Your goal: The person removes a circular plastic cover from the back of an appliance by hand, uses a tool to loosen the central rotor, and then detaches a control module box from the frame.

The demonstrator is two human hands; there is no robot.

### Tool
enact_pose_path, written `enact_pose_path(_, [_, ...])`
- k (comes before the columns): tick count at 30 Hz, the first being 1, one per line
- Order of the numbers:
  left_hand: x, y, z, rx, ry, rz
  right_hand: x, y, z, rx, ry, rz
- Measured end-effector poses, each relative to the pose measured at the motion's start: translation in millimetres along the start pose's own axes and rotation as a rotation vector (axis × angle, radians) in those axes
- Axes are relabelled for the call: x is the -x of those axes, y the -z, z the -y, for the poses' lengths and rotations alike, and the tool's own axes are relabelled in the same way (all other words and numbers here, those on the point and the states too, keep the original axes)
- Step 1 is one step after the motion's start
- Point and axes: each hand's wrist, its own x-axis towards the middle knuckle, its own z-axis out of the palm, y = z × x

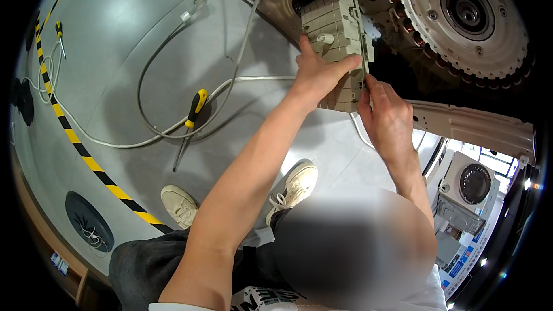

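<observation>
Beige and ribbed, the plastic block (337, 46) sits against the machine's underside beside the round motor plate (464, 14). The left hand (319, 75) is spread flat on the block's face; the right hand (386, 115) pinches its lower right edge. A yellow-handled screwdriver (193, 120) lies among grey cables (173, 80) on the floor.

An appliance repair workshop. A stripped washing-machine drum motor (464, 14) hangs over grey floor (hazard-striped tape (86, 158) left of it). Screwdrivers (193, 118) lie below-left of the motor.

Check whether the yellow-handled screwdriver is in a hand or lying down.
Lying down: the yellow-handled screwdriver rests on the grey floor among cables, away from both hands.
</observation>
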Motion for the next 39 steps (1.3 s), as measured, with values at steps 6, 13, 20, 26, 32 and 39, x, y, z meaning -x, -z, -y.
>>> enact_pose_path(6, [0.0,2.1,1.0,-0.045,-0.007,0.011,2.6,-6.4,0.9,-0.014,-0.034,-0.043])
enact_pose_path(13, [1.4,3.3,-2.3,0.014,0.000,0.027,2.4,-6.6,-2.7,-0.068,-0.051,-0.079])
enact_pose_path(20, [3.2,10.4,1.2,0.119,-0.030,0.091,-7.6,9.9,-10.1,-0.367,-0.249,0.012])
enact_pose_path(26, [-0.6,14.7,2.4,0.155,-0.048,0.132,-38.0,-12.7,-26.7,-0.611,-0.551,0.122])
enact_pose_path(32, [7.7,17.0,-13.6,0.072,0.024,0.207,-50.1,-28.2,-8.3,-0.477,-0.585,0.058])
enact_pose_path(39, [8.4,18.5,-13.1,0.122,0.013,0.174,-56.6,-29.8,1.2,-0.384,-0.573,0.067])
